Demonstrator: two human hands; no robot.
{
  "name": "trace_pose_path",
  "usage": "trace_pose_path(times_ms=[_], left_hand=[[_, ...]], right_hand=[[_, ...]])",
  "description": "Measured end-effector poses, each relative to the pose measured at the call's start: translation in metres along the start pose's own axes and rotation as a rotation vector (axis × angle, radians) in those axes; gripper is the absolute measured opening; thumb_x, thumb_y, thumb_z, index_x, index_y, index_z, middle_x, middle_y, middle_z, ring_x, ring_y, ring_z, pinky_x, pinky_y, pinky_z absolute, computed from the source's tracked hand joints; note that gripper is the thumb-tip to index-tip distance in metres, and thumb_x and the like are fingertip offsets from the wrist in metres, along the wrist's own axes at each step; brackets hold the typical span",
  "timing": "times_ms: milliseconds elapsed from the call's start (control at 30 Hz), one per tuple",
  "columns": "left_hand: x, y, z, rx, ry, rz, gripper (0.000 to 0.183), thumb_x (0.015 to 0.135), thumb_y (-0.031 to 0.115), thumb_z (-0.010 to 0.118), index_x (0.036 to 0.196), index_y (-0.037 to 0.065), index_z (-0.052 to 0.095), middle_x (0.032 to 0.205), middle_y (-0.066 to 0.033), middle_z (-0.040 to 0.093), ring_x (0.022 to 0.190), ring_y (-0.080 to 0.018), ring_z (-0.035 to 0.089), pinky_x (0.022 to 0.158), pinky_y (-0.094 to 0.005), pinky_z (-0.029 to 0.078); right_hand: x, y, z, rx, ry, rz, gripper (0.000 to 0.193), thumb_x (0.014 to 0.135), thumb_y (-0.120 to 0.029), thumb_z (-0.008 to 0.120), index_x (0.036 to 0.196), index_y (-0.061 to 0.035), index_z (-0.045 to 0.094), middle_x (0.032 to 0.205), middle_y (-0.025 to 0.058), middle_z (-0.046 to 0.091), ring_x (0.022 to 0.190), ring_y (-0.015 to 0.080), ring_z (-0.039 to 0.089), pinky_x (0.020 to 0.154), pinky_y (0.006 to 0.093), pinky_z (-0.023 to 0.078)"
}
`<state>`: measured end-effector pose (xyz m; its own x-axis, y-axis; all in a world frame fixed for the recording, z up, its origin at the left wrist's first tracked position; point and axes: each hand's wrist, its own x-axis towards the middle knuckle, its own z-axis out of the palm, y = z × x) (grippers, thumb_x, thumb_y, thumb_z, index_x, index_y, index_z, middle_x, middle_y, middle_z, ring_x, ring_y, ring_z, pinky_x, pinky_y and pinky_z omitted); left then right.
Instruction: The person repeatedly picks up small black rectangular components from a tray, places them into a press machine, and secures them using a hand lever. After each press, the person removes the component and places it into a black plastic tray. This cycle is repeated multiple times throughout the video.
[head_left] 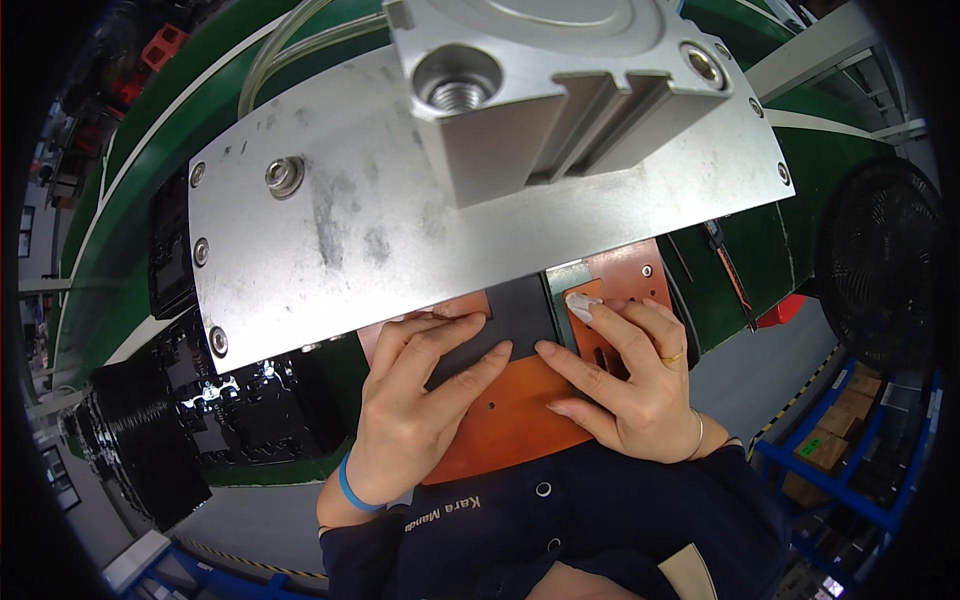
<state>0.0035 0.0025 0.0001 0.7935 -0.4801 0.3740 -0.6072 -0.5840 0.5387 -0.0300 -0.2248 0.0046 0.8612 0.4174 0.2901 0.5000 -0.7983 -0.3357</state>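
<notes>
A flat dark grey panel [522, 312] lies on an orange plate [520, 415] in front of me, partly under a large metal plate. My left hand [425, 395] rests on the panel's left side, its fingertips and thumb touching down and apart from each other. On the other side my right hand [632, 375] has its fingers spread, one of them in a white fingertip cover. That covered finger touches a small slotted orange block [590, 318] beside the panel, and another fingertip meets the panel's near right corner. Neither hand grasps anything.
The bolted metal plate [330, 240] hangs low over the work, with a metal cylinder block [560, 110] on top. Glossy black parts [250, 400] stand at left. A tool with an orange edge [732, 270] lies on the green bench at right, near a black fan [880, 250].
</notes>
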Motion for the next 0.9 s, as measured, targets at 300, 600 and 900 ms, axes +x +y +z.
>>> trace_pose_path(times_ms=[300,600,900], left_hand=[[0.0015,0.0013,0.0001,-0.008,0.0,-0.006,0.036,0.065,0.001,0.072,0.1,0.005,0.076,0.111,-0.0124,0.063,0.101,-0.0271,0.058,0.085,-0.033,0.052],[0.0032,0.0026,-0.0013,-0.018,-0.017,-0.018,0.034,0.065,0.0,0.072,0.098,0.005,0.076,0.11,-0.0123,0.063,0.101,-0.0268,0.058,0.086,-0.0329,0.053],[0.0026,0.001,-0.0004,0.003,0.004,0.019,0.04,0.062,-0.001,0.073,0.102,0.006,0.075,0.109,-0.0117,0.063,0.096,-0.0277,0.057,0.083,-0.0347,0.05]], right_hand=[[-0.001,0.0,0.0005,-0.01,0.003,-0.005,0.046,0.069,-0.037,0.078,0.111,-0.0183,0.072,0.132,0.0077,0.054,0.117,0.0265,0.046,0.1,0.0451,0.037],[-0.0012,-0.0013,0.0007,-0.033,0.011,-0.012,0.043,0.071,-0.036,0.078,0.11,-0.0181,0.073,0.13,0.007,0.055,0.117,0.0257,0.046,0.099,0.0441,0.037],[0.002,-0.001,0.0001,-0.01,0.04,-0.031,0.04,0.072,-0.032,0.077,0.108,-0.0152,0.072,0.126,0.0083,0.057,0.112,0.0267,0.05,0.094,0.043,0.04]])
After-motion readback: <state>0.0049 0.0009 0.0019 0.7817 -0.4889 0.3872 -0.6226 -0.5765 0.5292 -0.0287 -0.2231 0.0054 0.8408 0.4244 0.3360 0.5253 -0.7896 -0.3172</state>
